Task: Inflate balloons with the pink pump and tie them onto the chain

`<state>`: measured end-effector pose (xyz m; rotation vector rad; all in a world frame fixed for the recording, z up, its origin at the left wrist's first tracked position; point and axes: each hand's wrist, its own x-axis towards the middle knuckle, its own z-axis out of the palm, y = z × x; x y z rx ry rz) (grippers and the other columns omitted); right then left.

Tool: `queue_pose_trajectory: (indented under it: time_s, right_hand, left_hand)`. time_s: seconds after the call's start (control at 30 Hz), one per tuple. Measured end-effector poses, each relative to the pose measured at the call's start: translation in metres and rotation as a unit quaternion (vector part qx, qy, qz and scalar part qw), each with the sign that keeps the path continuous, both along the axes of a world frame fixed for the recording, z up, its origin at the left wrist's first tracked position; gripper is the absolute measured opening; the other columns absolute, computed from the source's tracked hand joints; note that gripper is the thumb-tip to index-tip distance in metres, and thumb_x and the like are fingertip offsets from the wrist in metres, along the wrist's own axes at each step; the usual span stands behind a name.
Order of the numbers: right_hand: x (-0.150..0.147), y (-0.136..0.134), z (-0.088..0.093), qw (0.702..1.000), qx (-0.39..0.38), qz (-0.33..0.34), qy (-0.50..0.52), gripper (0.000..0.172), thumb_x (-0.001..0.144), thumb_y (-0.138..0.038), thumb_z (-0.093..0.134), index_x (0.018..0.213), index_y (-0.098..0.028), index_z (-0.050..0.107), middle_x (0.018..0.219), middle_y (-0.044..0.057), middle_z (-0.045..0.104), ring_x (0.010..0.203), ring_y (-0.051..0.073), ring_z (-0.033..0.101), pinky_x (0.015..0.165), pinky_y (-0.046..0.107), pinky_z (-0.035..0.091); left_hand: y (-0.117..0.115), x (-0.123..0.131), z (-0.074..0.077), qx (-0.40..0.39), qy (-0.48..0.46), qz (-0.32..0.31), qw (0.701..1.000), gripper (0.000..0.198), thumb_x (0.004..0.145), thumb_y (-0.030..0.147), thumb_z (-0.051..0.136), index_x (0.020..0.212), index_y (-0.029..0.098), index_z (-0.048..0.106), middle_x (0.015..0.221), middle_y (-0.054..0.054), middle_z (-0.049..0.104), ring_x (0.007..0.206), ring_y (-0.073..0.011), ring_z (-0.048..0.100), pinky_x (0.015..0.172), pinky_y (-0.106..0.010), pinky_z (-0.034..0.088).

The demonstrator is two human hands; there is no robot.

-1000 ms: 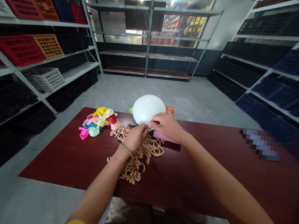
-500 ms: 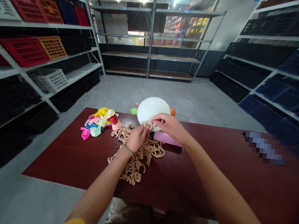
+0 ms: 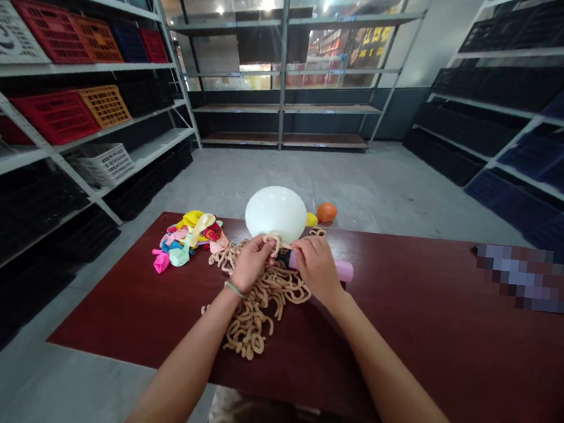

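Observation:
An inflated white balloon sits at the far edge of the dark red table. My left hand pinches a tan clip at the balloon's neck, fingers closed. My right hand is closed just to its right, beside a pink hand pump lying on the table; whether it grips the neck or the pump I cannot tell. A heap of tan C-shaped clips lies under both hands.
A pile of limp coloured balloons lies at the table's left. An orange balloon and a yellow one rest on the floor beyond. Shelving with red, orange and white crates lines the left; dark bins fill the right shelves.
My right hand has come down from the balloon's side to the neck area near the pump. The camera has tilted slightly, and the orange balloon behind now shows fully.

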<state>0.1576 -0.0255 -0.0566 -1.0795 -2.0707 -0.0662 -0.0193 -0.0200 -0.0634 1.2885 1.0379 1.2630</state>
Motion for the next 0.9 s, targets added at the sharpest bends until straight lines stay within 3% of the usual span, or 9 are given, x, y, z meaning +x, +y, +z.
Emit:
queue_pose_trajectory:
  time_s: [0.17,0.27,0.43,0.67,0.9]
  right_hand:
    - [0.013,-0.004,-0.001,0.995,-0.057,0.046,0.064,0.013,0.094,-0.023,0.051,0.09,-0.022,0.063,0.089,0.004,0.063,0.09,0.021,0.053,0.085,0.038,0.04]
    - [0.014,-0.005,0.001,0.99,-0.072,0.053,0.106,0.015,0.095,-0.023,0.05,0.098,-0.022,0.064,0.095,0.004,0.063,0.094,0.021,0.052,0.086,0.037,0.042]
    - [0.01,-0.006,-0.002,0.995,-0.035,0.054,0.078,0.02,0.097,-0.023,0.047,0.104,-0.023,0.066,0.098,0.006,0.062,0.096,0.021,0.05,0.086,0.037,0.042]
    - [0.018,-0.007,0.001,0.997,0.059,0.056,-0.017,0.016,0.096,-0.021,0.049,0.096,-0.021,0.065,0.095,0.005,0.063,0.09,0.02,0.05,0.086,0.035,0.04]
    - [0.022,-0.008,0.007,0.988,0.09,0.087,-0.092,0.015,0.093,-0.016,0.048,0.091,-0.021,0.062,0.089,0.005,0.059,0.085,0.02,0.046,0.083,0.034,0.04]
  left_hand:
    - [-0.006,0.002,-0.007,0.063,0.147,0.01,0.987,0.022,0.09,0.04,0.055,0.094,0.019,0.056,0.067,0.003,0.06,0.054,-0.0108,0.055,0.056,-0.022,0.043]
    - [-0.012,0.002,-0.011,0.124,0.27,0.024,0.955,0.018,0.092,0.036,0.052,0.101,0.02,0.056,0.068,0.002,0.064,0.059,-0.0133,0.06,0.06,-0.024,0.045]
    - [-0.017,0.001,-0.013,0.212,0.374,0.022,0.903,0.013,0.093,0.03,0.051,0.102,0.022,0.056,0.079,0.0,0.067,0.066,-0.0136,0.062,0.064,-0.024,0.046]
    - [-0.018,-0.003,-0.007,0.334,0.444,-0.014,0.831,0.012,0.09,0.021,0.055,0.102,0.02,0.053,0.082,-0.003,0.066,0.073,-0.0161,0.064,0.067,-0.026,0.047]
    - [-0.019,-0.006,-0.007,0.356,0.448,-0.016,0.82,0.012,0.088,0.022,0.059,0.099,0.02,0.054,0.077,-0.002,0.065,0.068,-0.0158,0.063,0.062,-0.025,0.046]
